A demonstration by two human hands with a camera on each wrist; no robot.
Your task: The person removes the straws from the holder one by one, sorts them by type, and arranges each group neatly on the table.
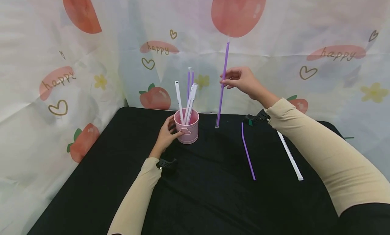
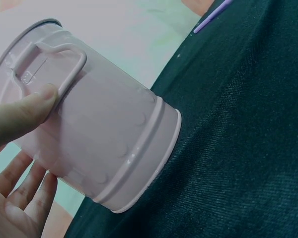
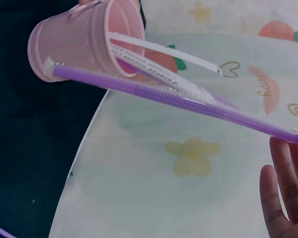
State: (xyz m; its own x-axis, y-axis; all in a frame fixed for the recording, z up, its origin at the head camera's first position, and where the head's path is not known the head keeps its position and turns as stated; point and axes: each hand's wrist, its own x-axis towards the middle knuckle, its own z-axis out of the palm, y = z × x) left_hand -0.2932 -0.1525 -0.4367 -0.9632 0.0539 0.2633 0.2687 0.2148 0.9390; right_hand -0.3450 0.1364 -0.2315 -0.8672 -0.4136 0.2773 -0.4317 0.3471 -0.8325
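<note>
A small pink metal bucket [image 1: 191, 134] stands at the back of the table, with white paper-wrapped straws [image 1: 189, 103] and purple straws [image 1: 188, 82] upright inside it. My left hand [image 1: 164, 136] grips the bucket's side; its thumb lies on the bucket's handle [image 2: 72, 74] in the left wrist view. To the right of the bucket, my right hand [image 1: 243, 82] pinches a purple straw [image 1: 220, 101] in a clear wrapper near its middle. That straw hangs almost upright, beside the bucket and apart from it in the head view.
Right of the bucket, a slightly bent purple straw [image 1: 248, 155] lies on the black cloth-covered table [image 1: 207, 180]. Farther right lies a white paper-wrapped straw [image 1: 290, 157], partly hidden by the right sleeve. A printed fabric backdrop [image 1: 195, 11] hangs behind the table's back edge.
</note>
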